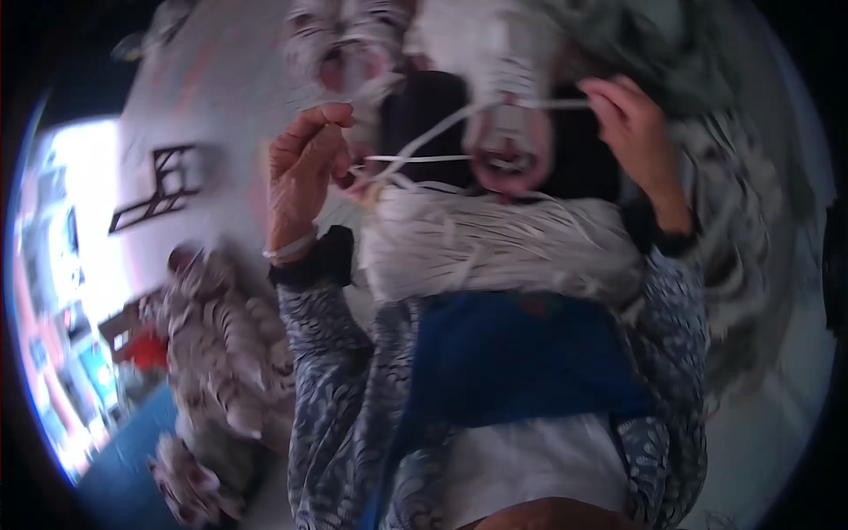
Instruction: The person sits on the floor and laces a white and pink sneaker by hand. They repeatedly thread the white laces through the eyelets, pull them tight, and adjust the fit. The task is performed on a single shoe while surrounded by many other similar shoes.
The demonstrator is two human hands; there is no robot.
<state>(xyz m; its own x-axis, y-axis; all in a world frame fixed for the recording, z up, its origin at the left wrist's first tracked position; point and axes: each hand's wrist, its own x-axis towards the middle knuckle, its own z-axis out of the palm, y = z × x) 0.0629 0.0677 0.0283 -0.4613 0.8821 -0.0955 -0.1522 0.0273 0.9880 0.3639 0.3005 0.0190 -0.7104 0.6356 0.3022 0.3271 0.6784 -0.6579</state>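
Note:
A pale shoe (510,146) with a pinkish collar rests over my dark-clad legs, its opening toward me. White shoelace (430,134) runs out of its eyelets to both sides. My left hand (309,168) is closed, pinching lace left of the shoe; a second strand stretches level between that hand and the shoe. On the other side, my right hand (632,128) has thumb and finger pinched on a lace end drawn out to the right. A thick bundle of white laces (503,243) lies across my lap, just nearer than the shoe. Motion blurs fine detail.
Another pale shoe (344,66) sits beyond my left hand. Several shoes are heaped on the left (225,344), near a red object (147,351). A dark frame (159,187) lies on the floor. Greyish cloth or laces (742,212) hang at the right.

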